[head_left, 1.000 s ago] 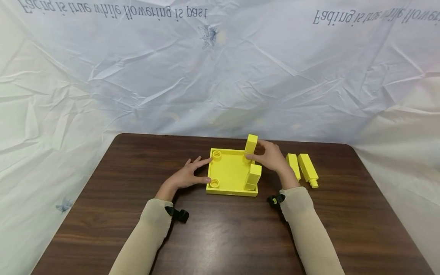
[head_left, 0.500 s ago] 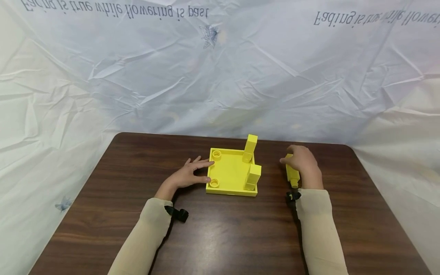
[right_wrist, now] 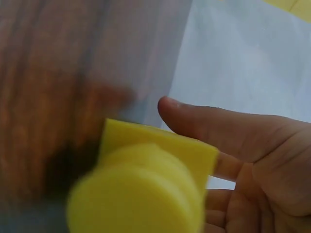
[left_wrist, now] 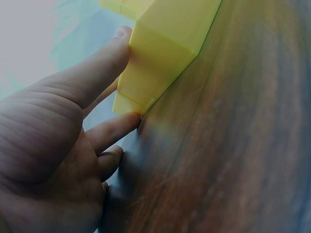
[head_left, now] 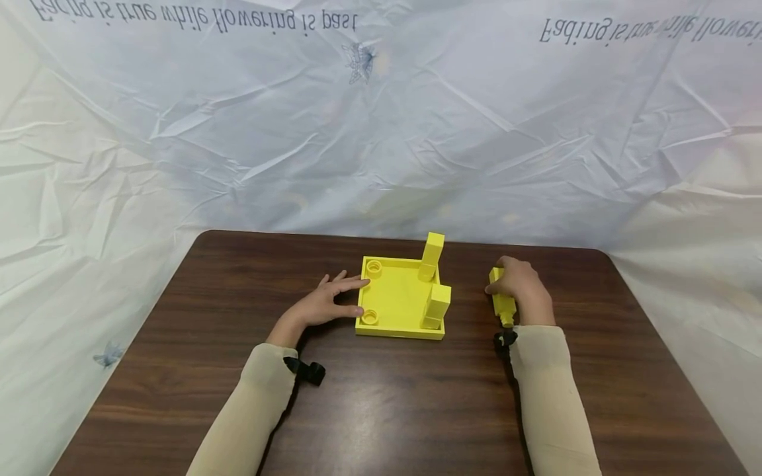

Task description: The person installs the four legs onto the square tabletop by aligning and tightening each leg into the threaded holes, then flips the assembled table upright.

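A yellow square tabletop (head_left: 397,301) with a raised rim lies upside down on the table. Two yellow legs (head_left: 438,301) stand upright at its right corners; two round threaded sockets (head_left: 374,267) show at its left corners. My left hand (head_left: 321,305) rests its thumb and straight fingers against the tabletop's left edge, touching its yellow wall (left_wrist: 155,63) in the left wrist view. Over on the right, my right hand (head_left: 525,287) grips a yellow table leg (head_left: 503,303) between thumb and fingers. The leg's round end (right_wrist: 136,199) faces the right wrist camera. The other loose leg is hidden behind the hand.
The dark wooden table (head_left: 381,410) has rounded far corners. A pale, creased sheet (head_left: 357,145) with printed text hangs behind it and down both sides. Black camera straps (head_left: 306,370) sit on both wrists.
My right hand has left the far upright leg, moved right to the loose legs and taken hold of one, which has shifted slightly left. The left hand has stayed at the tabletop's edge.
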`<action>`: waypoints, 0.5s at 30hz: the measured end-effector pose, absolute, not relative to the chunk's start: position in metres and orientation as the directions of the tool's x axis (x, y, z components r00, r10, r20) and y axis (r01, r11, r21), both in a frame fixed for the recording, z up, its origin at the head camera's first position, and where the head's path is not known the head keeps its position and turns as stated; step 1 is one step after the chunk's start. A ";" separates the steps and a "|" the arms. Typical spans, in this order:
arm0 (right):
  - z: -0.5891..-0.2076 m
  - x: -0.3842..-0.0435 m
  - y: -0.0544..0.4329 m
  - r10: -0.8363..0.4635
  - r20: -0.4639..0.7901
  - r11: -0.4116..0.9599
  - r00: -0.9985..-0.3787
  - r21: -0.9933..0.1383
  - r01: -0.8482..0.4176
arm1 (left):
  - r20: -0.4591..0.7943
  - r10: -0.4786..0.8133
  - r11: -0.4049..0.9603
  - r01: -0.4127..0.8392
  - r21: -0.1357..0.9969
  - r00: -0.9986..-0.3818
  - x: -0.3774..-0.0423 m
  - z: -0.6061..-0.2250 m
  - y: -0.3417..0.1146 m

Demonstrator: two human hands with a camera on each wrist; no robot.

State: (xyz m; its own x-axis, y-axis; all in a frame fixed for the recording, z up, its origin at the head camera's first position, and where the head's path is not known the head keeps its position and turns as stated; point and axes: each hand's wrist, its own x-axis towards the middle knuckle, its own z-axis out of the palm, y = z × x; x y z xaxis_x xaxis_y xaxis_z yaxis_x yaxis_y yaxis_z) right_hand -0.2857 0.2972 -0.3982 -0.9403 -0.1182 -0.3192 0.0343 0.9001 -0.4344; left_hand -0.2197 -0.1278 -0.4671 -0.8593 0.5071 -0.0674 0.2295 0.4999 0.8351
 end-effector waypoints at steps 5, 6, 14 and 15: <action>-0.399 -0.287 0.297 -0.127 -0.309 0.909 -0.943 -0.416 0.014 | -0.067 0.507 0.498 0.229 0.836 -0.859 -0.220 -0.466 -0.128; -0.400 -0.288 0.297 -0.129 -0.304 0.911 -0.944 -0.413 0.009 | -0.068 0.507 0.498 0.228 0.837 -0.859 -0.220 -0.466 -0.127; -0.394 -0.284 0.295 -0.163 -0.250 0.910 -0.954 -0.413 -0.047 | -0.069 0.507 0.493 0.224 0.841 -0.859 -0.220 -0.467 -0.128; -0.391 -0.283 0.294 -0.169 -0.238 0.908 -0.957 -0.416 -0.057 | -0.068 0.508 0.492 0.225 0.841 -0.859 -0.219 -0.467 -0.128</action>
State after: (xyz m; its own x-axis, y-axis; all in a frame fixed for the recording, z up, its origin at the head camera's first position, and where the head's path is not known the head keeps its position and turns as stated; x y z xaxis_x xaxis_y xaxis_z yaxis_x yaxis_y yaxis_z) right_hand -0.2835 0.2935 -0.3912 -0.9566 -0.1686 -0.2378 -0.0566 0.9076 -0.4159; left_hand -0.2194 -0.1284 -0.4671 -0.8586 0.5080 -0.0683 0.2245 0.4925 0.8408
